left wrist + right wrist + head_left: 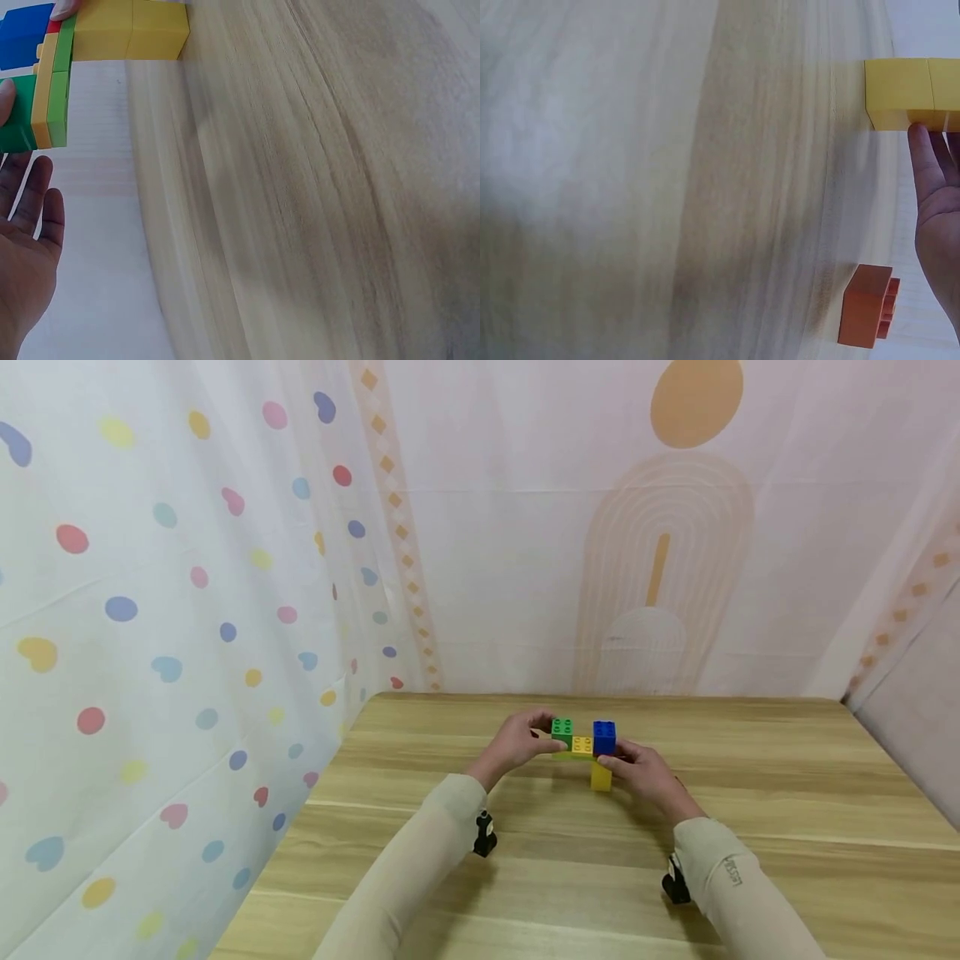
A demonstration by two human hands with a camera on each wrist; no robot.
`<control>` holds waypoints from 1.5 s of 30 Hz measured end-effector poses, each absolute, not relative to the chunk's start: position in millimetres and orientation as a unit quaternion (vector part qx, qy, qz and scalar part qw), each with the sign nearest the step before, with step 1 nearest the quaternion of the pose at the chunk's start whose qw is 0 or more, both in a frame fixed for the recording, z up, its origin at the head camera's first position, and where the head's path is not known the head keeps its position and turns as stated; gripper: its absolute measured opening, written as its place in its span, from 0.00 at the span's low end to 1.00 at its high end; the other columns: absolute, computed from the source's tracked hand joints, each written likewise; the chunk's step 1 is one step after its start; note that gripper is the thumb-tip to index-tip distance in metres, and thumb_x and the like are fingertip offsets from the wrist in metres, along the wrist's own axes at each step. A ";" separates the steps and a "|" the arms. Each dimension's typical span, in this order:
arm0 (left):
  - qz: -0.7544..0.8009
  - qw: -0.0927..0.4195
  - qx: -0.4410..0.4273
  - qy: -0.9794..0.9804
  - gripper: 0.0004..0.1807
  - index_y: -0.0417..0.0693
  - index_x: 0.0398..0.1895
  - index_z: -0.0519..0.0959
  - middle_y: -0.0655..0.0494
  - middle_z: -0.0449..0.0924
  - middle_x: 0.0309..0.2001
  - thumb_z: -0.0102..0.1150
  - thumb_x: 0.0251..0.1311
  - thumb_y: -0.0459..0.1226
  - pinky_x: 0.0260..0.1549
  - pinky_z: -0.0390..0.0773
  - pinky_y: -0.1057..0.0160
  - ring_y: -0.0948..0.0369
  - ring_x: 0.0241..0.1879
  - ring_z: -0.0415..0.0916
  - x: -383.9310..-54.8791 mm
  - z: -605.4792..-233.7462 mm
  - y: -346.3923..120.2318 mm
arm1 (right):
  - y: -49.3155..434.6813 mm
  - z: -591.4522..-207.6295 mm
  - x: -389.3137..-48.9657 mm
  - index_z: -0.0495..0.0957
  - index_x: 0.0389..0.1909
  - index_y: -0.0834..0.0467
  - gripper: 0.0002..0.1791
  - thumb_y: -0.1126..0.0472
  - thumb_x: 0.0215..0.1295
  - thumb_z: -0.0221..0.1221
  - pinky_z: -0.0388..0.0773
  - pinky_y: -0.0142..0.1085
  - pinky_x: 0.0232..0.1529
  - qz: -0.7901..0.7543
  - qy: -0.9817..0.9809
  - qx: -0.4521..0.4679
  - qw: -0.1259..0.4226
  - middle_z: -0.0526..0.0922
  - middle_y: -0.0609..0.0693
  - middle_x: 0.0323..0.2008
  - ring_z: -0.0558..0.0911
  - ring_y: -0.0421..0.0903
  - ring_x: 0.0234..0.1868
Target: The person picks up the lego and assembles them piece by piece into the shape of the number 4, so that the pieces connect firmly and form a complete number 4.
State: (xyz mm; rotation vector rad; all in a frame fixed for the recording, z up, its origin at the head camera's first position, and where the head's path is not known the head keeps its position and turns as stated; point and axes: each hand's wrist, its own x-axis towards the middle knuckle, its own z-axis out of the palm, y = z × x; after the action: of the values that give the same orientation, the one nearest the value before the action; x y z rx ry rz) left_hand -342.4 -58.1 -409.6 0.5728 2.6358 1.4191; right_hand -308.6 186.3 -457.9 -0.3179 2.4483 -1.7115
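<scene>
Joined toy building bricks form a structure between the two hands. A yellow column (131,31) stands at its right side, its lower end appearing to meet the table. Across the top run a lime-green layer (58,105) and a yellow-orange layer (582,744). A green brick (562,729) sits at the left end and a blue brick (604,737) at the right, above a sliver of red (53,27). My left hand (521,741) pinches the green end, thumb in front. My right hand (647,777) grips the structure below the blue brick, with fingers against the yellow column.
An orange brick (866,306) lies on the wooden table (570,885) beside the right hand. Behind the table hangs a patterned curtain (510,568), and a dotted curtain (187,693) hangs along the left side.
</scene>
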 end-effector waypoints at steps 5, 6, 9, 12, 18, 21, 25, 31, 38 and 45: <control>0.479 0.056 0.190 0.855 0.15 0.52 0.48 0.82 0.59 0.81 0.43 0.72 0.58 0.40 0.41 0.78 0.60 0.59 0.45 0.77 -343.8 -412.7 -59.6 | 186.1 -458.4 -310.2 0.71 0.66 0.65 0.31 0.48 0.72 0.58 0.75 0.47 0.57 -0.564 0.816 -0.111 0.067 0.79 0.60 0.56 0.77 0.51 0.54; 0.479 0.057 0.192 0.855 0.15 0.52 0.48 0.82 0.59 0.81 0.43 0.72 0.58 0.40 0.41 0.78 0.60 0.58 0.45 0.77 -344.3 -413.4 -59.5 | 186.4 -458.3 -310.5 0.71 0.66 0.64 0.30 0.48 0.72 0.58 0.75 0.46 0.57 -0.564 0.816 -0.112 0.067 0.79 0.60 0.56 0.77 0.51 0.54; 0.477 0.059 0.198 0.854 0.14 0.52 0.47 0.82 0.59 0.81 0.43 0.72 0.58 0.38 0.42 0.78 0.60 0.56 0.47 0.77 -345.3 -414.7 -59.1 | 187.1 -457.5 -311.2 0.71 0.66 0.65 0.29 0.50 0.72 0.58 0.75 0.45 0.56 -0.565 0.815 -0.111 0.066 0.80 0.60 0.55 0.77 0.50 0.53; 0.480 0.060 0.201 0.852 0.14 0.52 0.47 0.82 0.59 0.81 0.43 0.72 0.58 0.38 0.42 0.79 0.61 0.55 0.47 0.77 -346.0 -415.3 -58.5 | 188.1 -456.3 -311.6 0.72 0.65 0.65 0.28 0.51 0.72 0.59 0.76 0.44 0.54 -0.562 0.817 -0.110 0.066 0.80 0.60 0.54 0.77 0.50 0.52; 0.470 0.057 0.203 0.857 0.14 0.51 0.47 0.83 0.59 0.81 0.42 0.72 0.57 0.39 0.42 0.78 0.62 0.60 0.44 0.78 -345.8 -414.6 -58.1 | 194.4 -451.1 -308.5 0.70 0.66 0.66 0.30 0.51 0.71 0.61 0.75 0.47 0.55 -0.524 0.840 -0.120 0.075 0.79 0.60 0.56 0.77 0.53 0.55; 0.465 0.057 0.202 0.860 0.15 0.50 0.47 0.83 0.59 0.81 0.42 0.72 0.57 0.40 0.41 0.79 0.62 0.60 0.42 0.78 -344.9 -412.7 -59.0 | 203.4 -443.7 -305.3 0.64 0.71 0.66 0.36 0.51 0.70 0.61 0.70 0.51 0.61 -0.511 0.846 -0.130 0.081 0.74 0.64 0.62 0.73 0.59 0.62; 0.457 0.055 0.198 0.865 0.15 0.51 0.48 0.83 0.59 0.81 0.43 0.72 0.58 0.41 0.40 0.79 0.61 0.61 0.41 0.78 -345.5 -410.7 -60.3 | 222.6 -428.7 -302.3 0.58 0.74 0.66 0.40 0.49 0.71 0.60 0.65 0.55 0.64 -0.505 0.849 -0.140 0.072 0.68 0.65 0.67 0.68 0.63 0.67; 0.446 0.056 0.205 0.869 0.17 0.50 0.49 0.83 0.59 0.81 0.43 0.72 0.58 0.41 0.43 0.79 0.61 0.60 0.43 0.78 -347.9 -408.4 -60.5 | 255.0 -412.4 -297.3 0.60 0.73 0.65 0.37 0.48 0.73 0.57 0.68 0.55 0.62 -0.500 0.855 -0.132 0.039 0.68 0.65 0.67 0.69 0.63 0.66; 0.436 0.065 0.209 0.873 0.16 0.52 0.50 0.83 0.60 0.80 0.42 0.71 0.59 0.43 0.44 0.78 0.61 0.61 0.43 0.77 -351.1 -406.5 -62.6 | 283.5 -411.6 -287.5 0.60 0.73 0.68 0.35 0.51 0.75 0.55 0.68 0.57 0.61 -0.484 0.865 -0.128 0.031 0.67 0.67 0.67 0.69 0.65 0.65; 0.443 0.076 0.204 0.870 0.14 0.54 0.47 0.83 0.59 0.80 0.43 0.71 0.58 0.43 0.40 0.78 0.60 0.59 0.41 0.77 -352.5 -406.7 -62.7 | 305.8 -429.5 -269.1 0.65 0.69 0.69 0.33 0.50 0.74 0.55 0.71 0.56 0.58 -0.427 0.894 -0.126 0.046 0.72 0.67 0.64 0.72 0.65 0.63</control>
State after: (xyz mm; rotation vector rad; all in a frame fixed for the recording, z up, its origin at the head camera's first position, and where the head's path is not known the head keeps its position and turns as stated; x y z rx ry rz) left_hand -352.5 -62.7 -406.7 0.6123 2.6074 1.3284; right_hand -269.1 305.8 -429.5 -0.3841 2.7306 -1.3031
